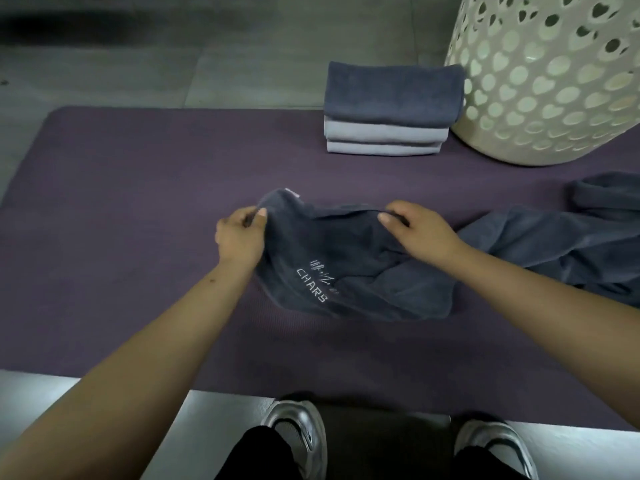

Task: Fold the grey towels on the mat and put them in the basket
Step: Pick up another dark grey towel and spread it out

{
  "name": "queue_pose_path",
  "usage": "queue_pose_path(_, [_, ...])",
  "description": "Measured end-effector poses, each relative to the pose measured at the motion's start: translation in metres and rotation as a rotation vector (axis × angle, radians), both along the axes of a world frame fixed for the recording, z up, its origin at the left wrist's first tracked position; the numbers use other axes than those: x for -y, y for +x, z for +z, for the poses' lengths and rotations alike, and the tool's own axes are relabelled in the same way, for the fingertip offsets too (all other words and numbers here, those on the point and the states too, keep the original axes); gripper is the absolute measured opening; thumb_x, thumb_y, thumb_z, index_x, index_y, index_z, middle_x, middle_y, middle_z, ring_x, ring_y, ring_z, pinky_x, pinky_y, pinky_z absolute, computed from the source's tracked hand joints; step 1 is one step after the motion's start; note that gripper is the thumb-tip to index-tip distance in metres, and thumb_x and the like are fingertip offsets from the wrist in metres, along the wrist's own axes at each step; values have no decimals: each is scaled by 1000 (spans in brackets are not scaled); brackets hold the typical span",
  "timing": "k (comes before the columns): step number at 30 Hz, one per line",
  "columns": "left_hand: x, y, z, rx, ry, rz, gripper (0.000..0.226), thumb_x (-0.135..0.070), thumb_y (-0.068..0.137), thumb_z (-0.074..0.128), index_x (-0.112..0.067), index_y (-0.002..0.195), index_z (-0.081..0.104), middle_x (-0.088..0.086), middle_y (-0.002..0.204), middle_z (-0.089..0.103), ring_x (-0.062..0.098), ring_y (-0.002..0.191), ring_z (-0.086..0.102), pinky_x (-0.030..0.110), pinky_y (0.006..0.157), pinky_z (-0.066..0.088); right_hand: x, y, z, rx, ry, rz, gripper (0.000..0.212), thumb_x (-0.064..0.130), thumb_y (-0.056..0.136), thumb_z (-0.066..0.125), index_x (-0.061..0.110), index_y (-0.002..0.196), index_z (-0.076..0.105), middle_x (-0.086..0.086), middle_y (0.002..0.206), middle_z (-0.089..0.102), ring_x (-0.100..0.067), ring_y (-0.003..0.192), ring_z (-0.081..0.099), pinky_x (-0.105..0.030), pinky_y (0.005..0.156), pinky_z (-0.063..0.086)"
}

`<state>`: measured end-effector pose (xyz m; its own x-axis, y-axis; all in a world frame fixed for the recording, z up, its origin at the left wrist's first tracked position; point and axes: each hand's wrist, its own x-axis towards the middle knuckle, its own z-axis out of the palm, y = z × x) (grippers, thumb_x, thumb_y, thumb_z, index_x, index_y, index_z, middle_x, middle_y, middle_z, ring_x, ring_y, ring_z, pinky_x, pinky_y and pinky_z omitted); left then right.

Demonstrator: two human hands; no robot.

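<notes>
You have the dark grey towel at the centre of the frame, lifted by its far edge over the purple mat. Your left hand pinches one end of that edge between thumb and curled fingers; your right hand has its fingers curled over the edge further along, thumb on top. The lower part of the towel droops in a bunch, with the "CHARS" lettering facing you.

To do this step well, I'd judge you should work both hands out to the true corners, pull the edge taut, and give it a shake so the bunched part hangs flat before laying it down. Line up the edges before you crease each fold, or it will not match the stack.

A second loose towel lies crumpled at the right of the frame, touching the one you hold; keep it from dragging along.

The stack of three folded towels sits at the upper middle, just beside the basket at the upper right. Through the basket's heart-shaped holes nothing can be made out inside, and its top is out of frame, so its contents cannot be told
</notes>
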<state>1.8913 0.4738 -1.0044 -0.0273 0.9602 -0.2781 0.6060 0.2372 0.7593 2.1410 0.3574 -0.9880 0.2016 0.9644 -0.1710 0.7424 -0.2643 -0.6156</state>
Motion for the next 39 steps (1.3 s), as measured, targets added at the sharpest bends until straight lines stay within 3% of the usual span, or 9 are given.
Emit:
queue_pose_path(4, [17, 23, 21, 276, -50, -438, 45, -37, 95, 54, -28, 139, 46, -9, 147, 28, 2, 137, 26, 21, 112, 20, -23, -42, 30, -78, 73, 168, 21, 32, 98, 47, 15, 96, 60, 10, 82, 53, -9, 79, 47, -24, 66, 31])
queue_pose_path(7, [27, 39, 31, 341, -227, -678, 44, -43, 92, 55, -17, 128, 58, -7, 130, 56, 4, 123, 49, 20, 106, 35, -26, -42, 36, -187, 87, 164, 18, 31, 98, 47, 19, 96, 60, 14, 81, 56, -7, 78, 49, -9, 64, 34])
queue_pose_path(15, [8, 21, 23, 487, -231, -134, 34, -45, 97, 48, -19, 81, 62, -2, 86, 67, 11, 80, 62, 26, 78, 50, -2, 21, 27, -149, -229, 38, 53, 49, 96, 39, 2, 79, 57, -12, 77, 58, -20, 73, 54, -31, 67, 35])
queue_pose_path(18, [1, 8, 18, 141, -86, -133, 41, -45, 99, 42, -15, 72, 51, -3, 74, 53, 15, 73, 50, 28, 70, 43, 4, 47, 25, -141, -353, 17, 41, 46, 94, 48, 9, 84, 63, -6, 86, 62, -19, 81, 56, -26, 71, 38])
queue_pose_path(21, [0, 8, 12, -108, -8, -382, 44, -56, 93, 42, -15, 85, 57, -2, 85, 57, 25, 89, 55, 39, 94, 44, 2, 52, 34, -129, -289, 29, 19, 35, 94, 54, 25, 78, 58, 8, 78, 59, -11, 75, 53, -19, 68, 38])
queue_pose_path(25, [10, 31, 32, 187, -131, -725, 80, -73, 75, 56, -36, 143, 38, -12, 148, 39, 5, 139, 31, 32, 117, 22, -6, 31, 61, -172, -102, 117, 11, 34, 93, 56, 28, 84, 60, 11, 80, 62, 0, 69, 54, -15, 68, 40])
queue_pose_path(30, [22, 57, 60, 385, -304, -982, 66, -61, 72, 70, -39, 131, 49, -13, 134, 54, 3, 127, 47, 27, 106, 38, -16, 14, 95, -319, -58, 243, 12, 32, 91, 57, 24, 88, 65, -3, 84, 68, -7, 72, 57, -17, 65, 43])
queue_pose_path(35, [27, 59, 70, 450, -220, -784, 17, -31, 94, 54, -24, 80, 60, -13, 85, 60, -2, 80, 57, 23, 83, 45, -15, 13, 97, -373, -136, 248, 29, 53, 77, 55, 27, 82, 65, -3, 75, 67, -6, 68, 57, -20, 66, 44])
queue_pose_path(39, [18, 47, 57, 687, -370, -438, 26, -37, 95, 48, -17, 100, 65, 0, 106, 70, 14, 107, 63, 30, 98, 46, -11, 29, 84, -186, -305, 236, 42, 63, 73, 53, 22, 78, 63, 6, 71, 66, -7, 64, 58, -28, 70, 44])
